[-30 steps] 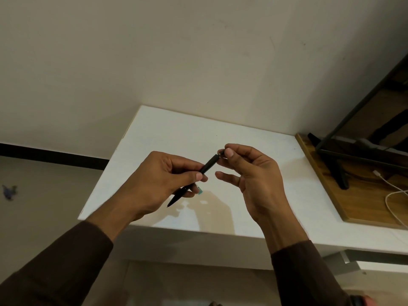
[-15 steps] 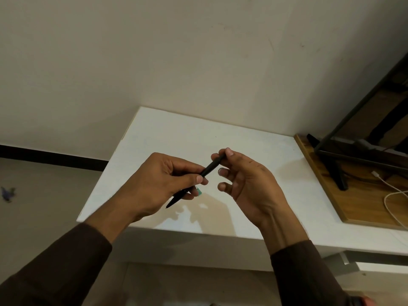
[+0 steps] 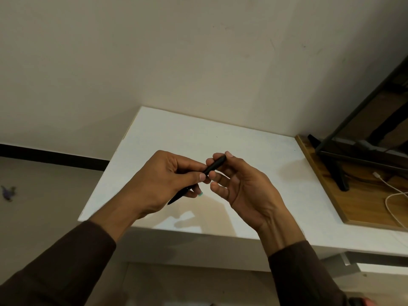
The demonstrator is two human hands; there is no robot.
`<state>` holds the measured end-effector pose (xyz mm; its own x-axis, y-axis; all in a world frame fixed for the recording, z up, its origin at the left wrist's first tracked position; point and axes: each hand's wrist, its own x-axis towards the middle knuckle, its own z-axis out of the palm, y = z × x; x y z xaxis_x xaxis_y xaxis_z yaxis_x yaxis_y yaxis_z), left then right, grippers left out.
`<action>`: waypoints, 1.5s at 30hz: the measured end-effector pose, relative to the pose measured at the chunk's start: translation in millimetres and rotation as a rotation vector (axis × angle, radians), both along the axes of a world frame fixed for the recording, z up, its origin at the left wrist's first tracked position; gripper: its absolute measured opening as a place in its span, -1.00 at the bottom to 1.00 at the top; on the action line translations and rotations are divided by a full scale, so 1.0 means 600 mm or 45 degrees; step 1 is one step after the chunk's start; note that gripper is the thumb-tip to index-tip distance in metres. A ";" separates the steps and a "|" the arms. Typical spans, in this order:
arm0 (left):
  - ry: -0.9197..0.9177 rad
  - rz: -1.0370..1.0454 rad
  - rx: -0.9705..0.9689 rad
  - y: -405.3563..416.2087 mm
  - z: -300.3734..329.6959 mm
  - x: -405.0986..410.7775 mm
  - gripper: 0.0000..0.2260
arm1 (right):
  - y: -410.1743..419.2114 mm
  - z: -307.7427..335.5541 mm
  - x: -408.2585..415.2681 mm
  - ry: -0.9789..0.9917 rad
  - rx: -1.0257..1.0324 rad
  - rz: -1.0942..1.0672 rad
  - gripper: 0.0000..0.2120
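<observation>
A slim black pen (image 3: 215,164) is held in the air above the white table (image 3: 172,133), slanting from lower left to upper right. My left hand (image 3: 161,184) grips its middle between thumb and curled fingers, and the pen's tip pokes out below that hand. My right hand (image 3: 242,188) pinches the pen's upper end with thumb and forefinger, palm turned toward me, the other fingers loosely bent. Both hands hover over the table's front half, and their shadows fall on it.
A wooden board (image 3: 362,202) lies on the table's right side, carrying a black monitor stand (image 3: 337,168) and a white cable (image 3: 390,195). A plain wall rises behind. The floor at left shows a small dark object (image 3: 7,192).
My right hand has turned its palm more toward me and shifted its fingers along the pen's upper end. The left hand and the pen have stayed almost in place.
</observation>
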<state>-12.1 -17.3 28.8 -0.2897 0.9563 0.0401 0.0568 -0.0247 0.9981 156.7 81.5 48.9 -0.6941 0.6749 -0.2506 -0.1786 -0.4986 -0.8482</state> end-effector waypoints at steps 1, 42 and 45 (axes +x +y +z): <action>0.005 -0.002 -0.003 0.000 -0.001 0.000 -0.79 | 0.000 -0.001 0.000 -0.006 0.003 -0.002 -0.70; 0.208 0.222 -0.117 0.008 -0.056 -0.018 -0.86 | 0.047 0.028 0.013 0.596 -0.115 -0.565 -0.62; 0.221 0.213 -0.125 0.007 -0.055 -0.017 -0.86 | 0.047 0.028 0.013 0.598 -0.111 -0.577 -0.60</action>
